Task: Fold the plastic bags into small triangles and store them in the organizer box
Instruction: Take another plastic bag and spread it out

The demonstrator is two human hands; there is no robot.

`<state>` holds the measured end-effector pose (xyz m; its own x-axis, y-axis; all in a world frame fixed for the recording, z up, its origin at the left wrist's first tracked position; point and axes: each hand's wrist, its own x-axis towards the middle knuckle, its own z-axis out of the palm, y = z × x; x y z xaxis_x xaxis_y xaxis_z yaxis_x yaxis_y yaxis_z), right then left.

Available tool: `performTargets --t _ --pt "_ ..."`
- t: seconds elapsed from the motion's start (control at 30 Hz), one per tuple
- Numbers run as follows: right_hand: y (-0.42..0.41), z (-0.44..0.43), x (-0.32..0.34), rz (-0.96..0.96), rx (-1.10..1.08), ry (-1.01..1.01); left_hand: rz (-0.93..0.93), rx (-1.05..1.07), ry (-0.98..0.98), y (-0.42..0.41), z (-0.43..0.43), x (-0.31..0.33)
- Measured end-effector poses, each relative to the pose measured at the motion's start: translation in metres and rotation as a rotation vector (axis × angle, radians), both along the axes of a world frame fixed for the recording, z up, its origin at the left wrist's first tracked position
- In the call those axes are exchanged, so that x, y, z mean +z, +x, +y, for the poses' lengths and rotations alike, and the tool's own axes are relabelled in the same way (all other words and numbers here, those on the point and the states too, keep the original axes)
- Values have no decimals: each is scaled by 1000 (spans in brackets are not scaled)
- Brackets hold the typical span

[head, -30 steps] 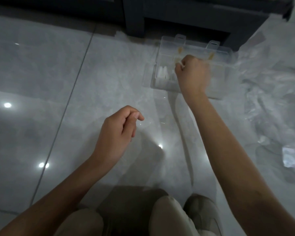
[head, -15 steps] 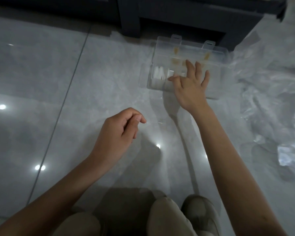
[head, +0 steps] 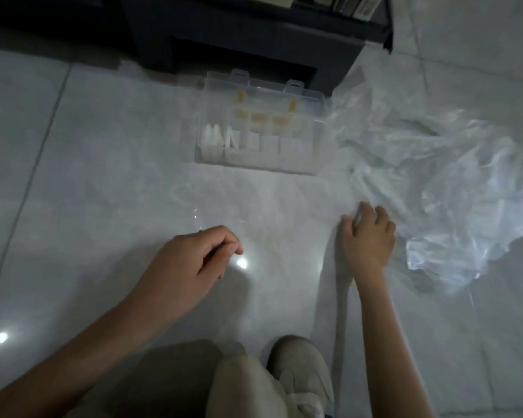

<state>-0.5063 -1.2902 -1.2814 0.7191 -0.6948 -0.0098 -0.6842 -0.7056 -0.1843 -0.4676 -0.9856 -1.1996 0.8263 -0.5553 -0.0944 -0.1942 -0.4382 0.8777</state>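
Pulled back from the organizer box (head: 260, 137), which sits ahead of both hands, the right hand (head: 367, 236) curls its fingers into the near edge of the plastic bags (head: 435, 164) heaped beyond it. The left hand (head: 191, 260) hovers, loosely curled; whether it pinches anything cannot be told.

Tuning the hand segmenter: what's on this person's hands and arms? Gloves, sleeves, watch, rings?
Left hand and right hand are bare, with no gloves and no watch or band at the wrists. Left forearm and right forearm are uncovered to the frame edge, with no sleeves in view. The picture is dim and blurred, so a thin ring can't be ruled out.
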Motion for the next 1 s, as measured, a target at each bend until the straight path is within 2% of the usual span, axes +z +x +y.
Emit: performTargets --t 0.07,0.17,0.2,0.27,0.37,0.4,0.43,0.47,0.53,0.67,0.73,0.87,0.93,1.0 --pt "-3 -5 7 -10 27 31 14 -20 15 -4 -1 -2" --pt "-4 8 26 -198 59 119 21 -24 22 -7 -1 -1" --pt "-3 17 37 -277 68 204 20 -21 23 -7 -1 0" --pt "4 36 59 -495 59 599 38 5 11 -7 0 0" --pt "14 56 94 -796 26 1423 52 70 -55 -2 0 1" --pt "17 63 103 -814 21 1708 29 65 -66 0 0 2" --pt "20 70 108 -793 53 1909 17 60 -77 1 1 3" --pt "23 78 110 -752 97 1988 24 66 -100 2 1 4" --pt "28 94 105 -692 164 1932 91 99 -169 5 3 6" --pt "37 123 91 -555 211 1694 361 174 -412 15 4 10" --pt "38 130 88 -488 264 1551 406 213 -511 18 6 13" --pt "36 136 84 -507 414 1322 536 336 -643 19 8 21" --pt "35 135 83 -519 475 1278 650 439 -710 22 9 22" --pt "34 133 82 -501 514 1256 635 458 -678 25 11 22"
